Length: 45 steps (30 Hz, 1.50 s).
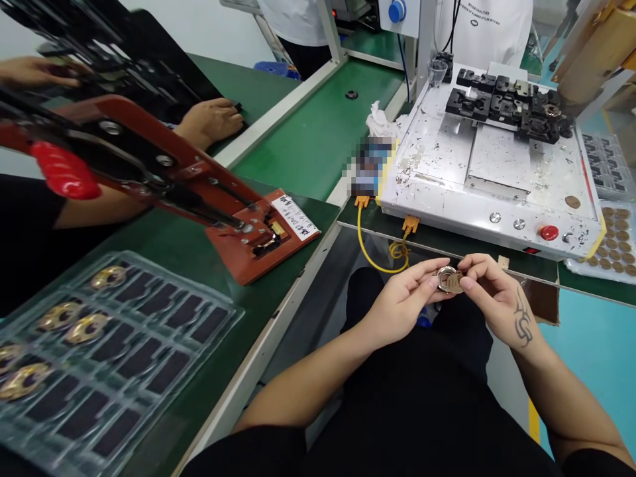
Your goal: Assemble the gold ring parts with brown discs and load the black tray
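Black cloth of our shirt (422,411) lies nearest; above our lap, we hold one metal ring (444,272) in the left hand (397,301), its fingers narrowed on the rim, probably to steady it. Our right hand (489,298) pinches one tan disc (454,283) against the ring between thumb and fingertip; such small parts likely need both hands. To our left, one clear tray (231,313) bears five gold pieces (79,331), apparently in separate pockets, presumably against scratching. Beyond it stands one press (199,169) with one red handle (64,171). Ahead, one white machine (447,156) has two plain silver buttons (495,217) and one red button (549,232) facing us, seemingly for easy reach.
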Motion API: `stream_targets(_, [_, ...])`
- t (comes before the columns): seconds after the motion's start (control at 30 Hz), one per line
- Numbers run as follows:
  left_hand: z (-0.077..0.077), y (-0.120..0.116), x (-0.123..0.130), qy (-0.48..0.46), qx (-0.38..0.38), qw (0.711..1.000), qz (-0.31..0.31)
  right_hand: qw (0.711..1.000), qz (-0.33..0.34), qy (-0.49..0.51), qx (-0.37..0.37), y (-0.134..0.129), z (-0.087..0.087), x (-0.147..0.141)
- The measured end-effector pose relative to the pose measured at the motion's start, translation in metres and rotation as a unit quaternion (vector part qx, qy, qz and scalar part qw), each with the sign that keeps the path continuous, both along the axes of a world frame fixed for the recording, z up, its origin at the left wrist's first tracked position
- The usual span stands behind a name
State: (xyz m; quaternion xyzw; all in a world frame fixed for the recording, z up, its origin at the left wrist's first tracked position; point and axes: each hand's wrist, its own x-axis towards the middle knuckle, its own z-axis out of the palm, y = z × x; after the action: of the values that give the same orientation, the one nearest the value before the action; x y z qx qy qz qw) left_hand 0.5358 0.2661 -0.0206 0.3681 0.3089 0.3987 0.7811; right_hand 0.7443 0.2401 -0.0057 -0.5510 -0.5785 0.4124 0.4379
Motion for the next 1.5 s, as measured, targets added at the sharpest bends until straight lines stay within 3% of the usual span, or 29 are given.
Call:
stream_targets(0.23, [-0.003, -0.003, 0.001, 0.009, 0.031, 0.999, 0.0, 1.0, 0.005, 0.021, -0.019, 0.0, -0.004, -0.01])
stream_targets(0.73, [-0.008, -0.008, 0.002, 0.063, 0.108, 0.992, -0.006, 1.0, 0.005, 0.011, 0.019, -0.002, -0.009, -0.01])
stream_targets(1.1, [-0.01, -0.008, 0.004, 0.082, 0.116, 0.99, -0.008, 1.0, -0.001, 0.0, 0.029, -0.002, -0.011, -0.01])
stream_targets(1.2, [-0.014, -0.01, 0.007, 0.082, 0.136, 0.987, 0.0, 0.998, -0.006, -0.029, 0.061, -0.002, -0.013, -0.012])
stream_targets(1.37, [-0.019, -0.008, 0.005, 0.141, 0.208, 0.968, 0.014, 0.983, -0.03, -0.122, 0.13, 0.001, -0.02, -0.01])
stream_targets(1.5, [-0.017, -0.001, -0.003, 0.212, 0.273, 0.938, -0.032, 0.972, 0.052, -0.17, 0.153, 0.006, -0.022, -0.005])
